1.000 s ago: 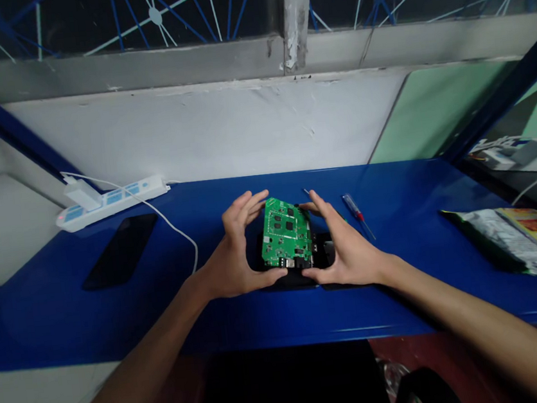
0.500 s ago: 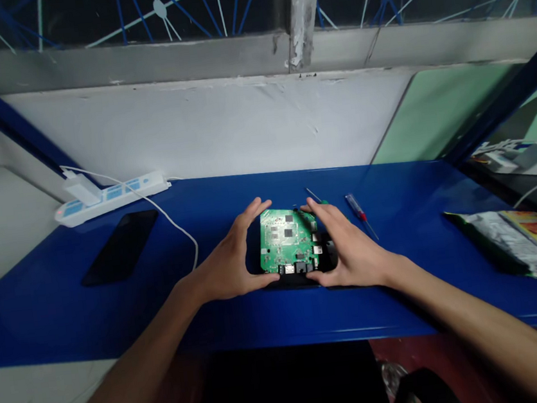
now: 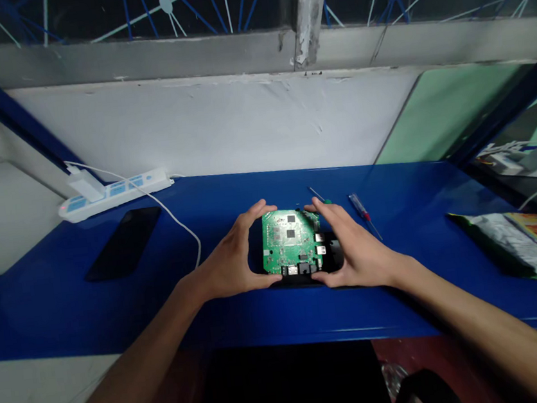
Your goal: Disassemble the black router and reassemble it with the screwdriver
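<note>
Between my hands is a green circuit board (image 3: pixel 286 245), its chips facing up and its metal and black ports along the near and right edges. My left hand (image 3: pixel 233 254) grips the board's left side, thumb at the near edge and fingers at the far edge. On the opposite side, my right hand (image 3: pixel 351 244) holds it the same way, thumb near and fingers far. Part of a black plastic casing (image 3: pixel 335 252) shows below and to the right of the board. Whether the board rests in that casing I cannot tell.
Behind my right hand lie a screwdriver with a clear and red handle (image 3: pixel 359 207) and a green-handled screwdriver (image 3: pixel 316 193). A black phone (image 3: pixel 123 244), a white power strip (image 3: pixel 117 193) and its cable are at left. A shiny packet (image 3: pixel 520 244) lies at right.
The board appears tilted slightly differently, with a bit more of its right-side ports and the dark casing showing. Both hands keep their hold. The whole view has shifted a little.
</note>
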`<state>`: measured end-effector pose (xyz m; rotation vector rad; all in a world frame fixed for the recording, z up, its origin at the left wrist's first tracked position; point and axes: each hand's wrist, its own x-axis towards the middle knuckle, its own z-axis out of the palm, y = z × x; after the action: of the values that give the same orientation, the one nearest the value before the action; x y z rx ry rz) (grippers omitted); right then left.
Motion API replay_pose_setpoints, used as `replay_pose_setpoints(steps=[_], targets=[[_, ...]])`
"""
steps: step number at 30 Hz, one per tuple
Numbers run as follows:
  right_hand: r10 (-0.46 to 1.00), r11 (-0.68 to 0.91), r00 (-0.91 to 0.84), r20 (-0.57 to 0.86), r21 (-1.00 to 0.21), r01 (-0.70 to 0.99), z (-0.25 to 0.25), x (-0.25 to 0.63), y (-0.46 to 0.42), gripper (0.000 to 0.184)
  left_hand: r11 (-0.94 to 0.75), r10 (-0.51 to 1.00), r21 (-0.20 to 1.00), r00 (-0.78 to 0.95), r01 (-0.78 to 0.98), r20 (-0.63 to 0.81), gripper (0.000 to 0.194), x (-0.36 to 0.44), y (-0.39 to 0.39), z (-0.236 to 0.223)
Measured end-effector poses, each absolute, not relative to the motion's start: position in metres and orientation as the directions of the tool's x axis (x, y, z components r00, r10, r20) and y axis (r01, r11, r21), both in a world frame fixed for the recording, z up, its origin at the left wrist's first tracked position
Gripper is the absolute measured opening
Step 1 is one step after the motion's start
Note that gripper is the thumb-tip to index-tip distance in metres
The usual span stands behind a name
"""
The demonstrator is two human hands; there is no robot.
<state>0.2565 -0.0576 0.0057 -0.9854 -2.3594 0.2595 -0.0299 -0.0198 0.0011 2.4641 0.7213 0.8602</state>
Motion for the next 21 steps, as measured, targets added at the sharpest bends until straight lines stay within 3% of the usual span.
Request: replay_pose_setpoints(steps=[7, 12, 21], targets=[[0.708, 0.705, -0.594, 0.382, -0.44, 0.556, 0.01, 0.263, -0.056, 0.121, -0.796, 0.577, 0.512, 0.662, 0.323, 0.478, 0.12, -0.032, -0.018, 0.001], [0.703, 0.71, -0.593, 0.393, -0.435, 0.554, 0.013, 0.268, -0.056, 0.099, -0.783, 0.575, 0.565, 0.65, 0.261, 0.497, 0.12, -0.033, -0.017, 0.0], [0.705, 0.706, -0.611, 0.36, -0.434, 0.56, 0.014, 0.27, -0.056, 0.094, -0.729, 0.591, 0.654, 0.668, 0.202, 0.452, 0.115, -0.031, -0.019, -0.002]])
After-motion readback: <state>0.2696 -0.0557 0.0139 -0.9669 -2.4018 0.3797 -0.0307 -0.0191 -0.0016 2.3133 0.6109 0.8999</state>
